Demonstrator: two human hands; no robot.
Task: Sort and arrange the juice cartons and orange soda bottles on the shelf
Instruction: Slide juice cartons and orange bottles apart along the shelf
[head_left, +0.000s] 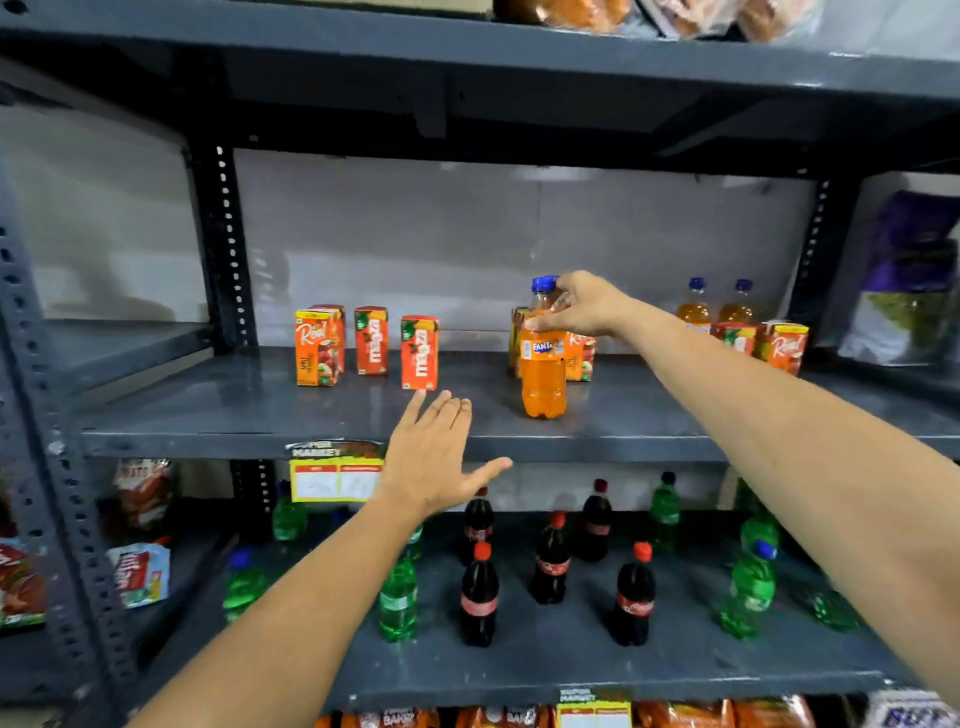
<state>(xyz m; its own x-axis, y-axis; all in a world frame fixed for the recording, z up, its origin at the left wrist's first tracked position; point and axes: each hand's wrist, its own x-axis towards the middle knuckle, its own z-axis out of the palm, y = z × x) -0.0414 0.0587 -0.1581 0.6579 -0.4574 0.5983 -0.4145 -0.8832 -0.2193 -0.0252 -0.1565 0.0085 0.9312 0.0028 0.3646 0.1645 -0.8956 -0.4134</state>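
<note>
An orange Fanta bottle (543, 374) with a blue cap stands near the front of the dark grey shelf (249, 410). My right hand (584, 306) grips its neck. My left hand (434, 457) hovers open at the shelf's front edge, just below a Maaza juice carton (420, 352). To the left stand another Maaza carton (371, 340) and a Real carton (317, 347). More cartons (581, 358) sit partly hidden behind the held bottle. At the right stand two cartons (783, 345) and two orange soda bottles (695, 306) behind them.
The lower shelf (571, 670) holds several cola bottles (479, 597) and green bottles (397, 603). A yellow price tag (335, 478) hangs on the shelf edge. Snack packets (140, 571) lie at lower left, a purple bag (906, 280) at far right. Perforated uprights (228, 249) flank the bay.
</note>
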